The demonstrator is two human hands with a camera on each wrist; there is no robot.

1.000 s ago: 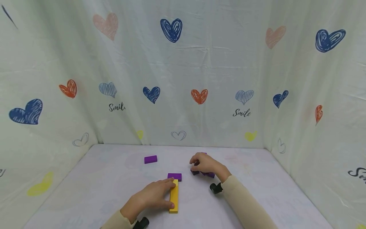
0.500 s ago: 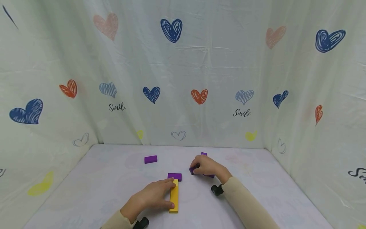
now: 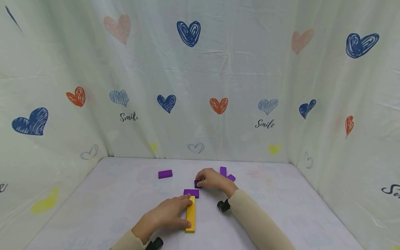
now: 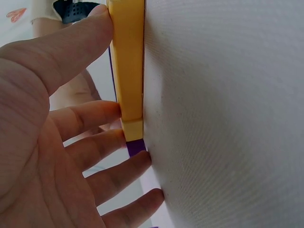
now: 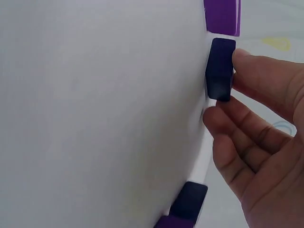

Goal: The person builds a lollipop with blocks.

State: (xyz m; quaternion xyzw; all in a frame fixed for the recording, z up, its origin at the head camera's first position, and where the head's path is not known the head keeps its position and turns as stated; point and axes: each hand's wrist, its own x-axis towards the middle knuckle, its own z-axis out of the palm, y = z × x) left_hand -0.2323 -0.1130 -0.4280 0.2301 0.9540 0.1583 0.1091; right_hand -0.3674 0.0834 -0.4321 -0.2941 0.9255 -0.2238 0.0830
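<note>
Beside the left hand (image 3: pixel 167 213), a yellow block (image 3: pixel 190 215); farther out, a dark block (image 3: pixel 197 184) in the right hand (image 3: pixel 214 178).

Long, narrow and smooth, the yellow block points away from the person; the left hand is spread along it, thumb at the near end, fingertips at the far end. Crosswise at that far end lies a short purple block (image 3: pixel 191 192). Ahead of it, the right hand's thumb and fingers pinch the almost black, blunt-edged dark block. Beyond the right hand, to its right, two purple blocks (image 3: pixel 223 171) lie close together; well to its left lies a lone purple block (image 3: pixel 165 174). All rest on a whitish table (image 3: pixel 125 201) before a pale hanging cloth (image 3: pixel 200 76) printed with hearts and "Smile".
</note>
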